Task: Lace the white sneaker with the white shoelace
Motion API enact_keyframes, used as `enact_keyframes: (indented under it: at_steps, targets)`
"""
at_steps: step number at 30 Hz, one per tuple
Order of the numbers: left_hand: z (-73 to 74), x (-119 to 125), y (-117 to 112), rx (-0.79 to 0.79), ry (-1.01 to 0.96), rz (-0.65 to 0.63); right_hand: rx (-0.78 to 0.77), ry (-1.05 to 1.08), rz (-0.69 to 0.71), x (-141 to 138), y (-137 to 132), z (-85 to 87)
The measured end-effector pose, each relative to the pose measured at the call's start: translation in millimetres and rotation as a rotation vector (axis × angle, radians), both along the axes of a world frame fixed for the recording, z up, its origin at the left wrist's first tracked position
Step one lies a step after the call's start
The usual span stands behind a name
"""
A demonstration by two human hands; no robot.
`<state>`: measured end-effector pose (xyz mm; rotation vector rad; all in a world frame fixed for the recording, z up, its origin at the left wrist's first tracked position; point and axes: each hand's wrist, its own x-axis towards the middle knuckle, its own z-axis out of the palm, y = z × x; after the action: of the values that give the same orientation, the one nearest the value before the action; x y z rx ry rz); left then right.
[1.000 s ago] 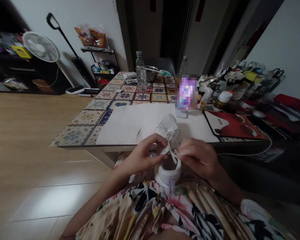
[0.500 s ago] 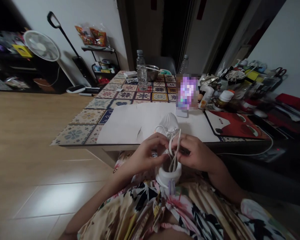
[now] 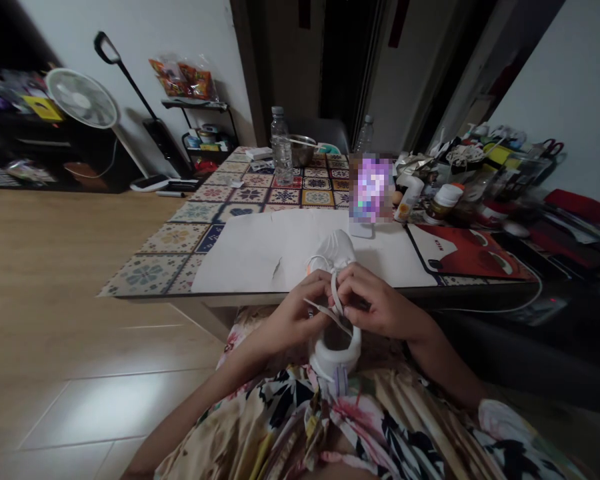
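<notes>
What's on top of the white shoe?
On the shoe: laces, with the left hand and right hand bunched over them. One strand shows between the hands. They cover the middle lacing, so what's underneath can't be seen.

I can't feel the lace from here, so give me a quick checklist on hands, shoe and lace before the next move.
1. Left hand at the lace: ok, its fingers are bent beside it.
2. Right hand at the lace: ok, fingertips close to the left hand's.
3. Firm pinch on the lace: cannot tell, the fingers hide the contact.
4. Loose lace end clear of the left hand: not ok, it crosses in front of that hand.
5. Shoe direction: ok, toe away from the person, heel near.
6. Water bottle apart from the shoe: ok, it stands farther back on the table.
</notes>
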<state>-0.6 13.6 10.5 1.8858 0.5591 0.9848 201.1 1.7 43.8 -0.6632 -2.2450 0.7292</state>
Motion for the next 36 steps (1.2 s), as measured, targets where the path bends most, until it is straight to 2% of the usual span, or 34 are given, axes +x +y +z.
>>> enact_keyframes:
  at_steps: [4,7,10,15,17,20,25,27,29,31,34,36]
  targets:
    - [-3.5,1,0,-0.095,-0.075,-0.004,-0.029,0.075,0.031,3,4,-0.3]
    - [-4.4,1,-1,-0.168,-0.110,-0.026,0.001,0.026,-0.021,3,1,0.8]
    - [-5.7,0,-4,-0.307,-0.207,-0.057,0.035,-0.022,-0.067,1,-3,1.6]
    - [-12.4,-2,-4,-0.445,-0.365,-0.099,0.042,-0.011,-0.034,2,-2,-2.0]
    - [-14.7,-4,-1,-0.437,-0.434,-0.098,0.019,0.050,0.002,4,1,-4.8]
    - [-13.4,-10,4,-0.390,-0.550,-0.032,-0.067,0.187,0.072,8,3,-8.2]
    - [3.5,-23,5,-0.301,-0.729,0.099,-0.201,0.616,0.111,17,1,-1.7]
    - [11.0,-29,2,-0.299,-0.847,0.156,-0.211,0.783,0.035,23,0,4.4]
    - [15.4,-35,-1,-0.290,-0.938,0.211,-0.174,0.876,-0.133,29,0,8.5]
    - [16.3,-38,-4,-0.245,-0.923,0.208,-0.087,0.905,-0.317,32,-1,8.4]
    - [14.7,-35,-9,-0.200,-0.644,0.077,0.081,0.801,-0.509,23,-8,1.7]
    - [14.4,-27,-14,-0.229,-0.379,0.052,0.175,0.545,-0.509,10,-18,-2.7]
